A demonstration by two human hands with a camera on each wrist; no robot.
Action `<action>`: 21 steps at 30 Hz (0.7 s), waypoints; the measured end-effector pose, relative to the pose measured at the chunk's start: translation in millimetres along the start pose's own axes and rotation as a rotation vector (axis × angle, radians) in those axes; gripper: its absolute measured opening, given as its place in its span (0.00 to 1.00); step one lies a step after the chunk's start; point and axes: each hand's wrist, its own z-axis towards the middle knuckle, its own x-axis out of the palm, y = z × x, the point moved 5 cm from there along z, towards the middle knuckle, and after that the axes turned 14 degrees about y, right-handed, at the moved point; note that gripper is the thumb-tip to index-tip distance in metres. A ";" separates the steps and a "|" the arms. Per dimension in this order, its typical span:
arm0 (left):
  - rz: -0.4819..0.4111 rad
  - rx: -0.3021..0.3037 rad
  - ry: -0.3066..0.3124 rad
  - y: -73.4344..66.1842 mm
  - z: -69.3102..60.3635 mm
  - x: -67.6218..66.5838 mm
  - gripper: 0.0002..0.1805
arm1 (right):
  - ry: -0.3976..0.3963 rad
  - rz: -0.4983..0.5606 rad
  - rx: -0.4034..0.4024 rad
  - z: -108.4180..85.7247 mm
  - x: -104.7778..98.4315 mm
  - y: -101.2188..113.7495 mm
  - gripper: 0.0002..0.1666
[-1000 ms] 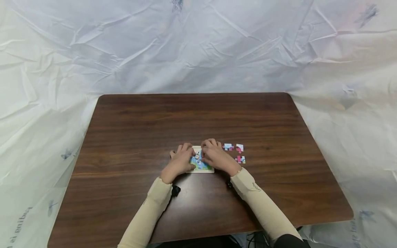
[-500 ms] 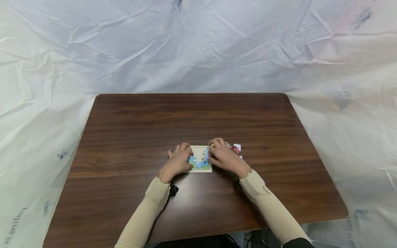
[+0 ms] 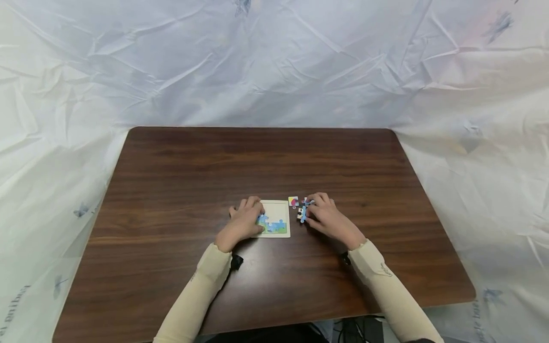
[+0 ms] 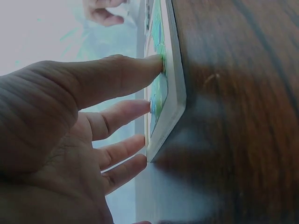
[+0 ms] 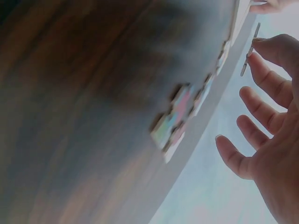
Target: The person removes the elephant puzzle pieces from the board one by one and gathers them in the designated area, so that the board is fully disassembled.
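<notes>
There's a brown table (image 3: 274, 281) before me; over it, the right hand (image 3: 332, 221), thumb and forefinger pinched, other fingers spread; the left hand (image 3: 241, 224), fingers apart, touching the left side of a pale tray (image 3: 276, 210); right of that, the pinched puzzle piece (image 3: 302, 215), near a loose piece (image 3: 292, 201)

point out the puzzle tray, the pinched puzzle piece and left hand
Puzzle tray (image 3: 276, 209): head view, bare part of its base
Pinched puzzle piece (image 3: 302, 215): head view, its printed face
Left hand (image 3: 242, 223): head view, back of the hand
</notes>
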 end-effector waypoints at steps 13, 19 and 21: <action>-0.006 0.008 -0.006 0.6 -3.7 1.6 0.17 | 0.050 -0.066 -0.008 -13.2 10.2 -13.6 0.06; -0.006 0.011 -0.007 1.7 -5.6 1.0 0.17 | 0.070 -0.080 -0.007 -13.0 12.5 -13.6 0.05; -0.006 0.011 -0.009 2.3 -6.5 0.7 0.17 | 0.064 -0.073 -0.010 -12.7 12.0 -13.0 0.05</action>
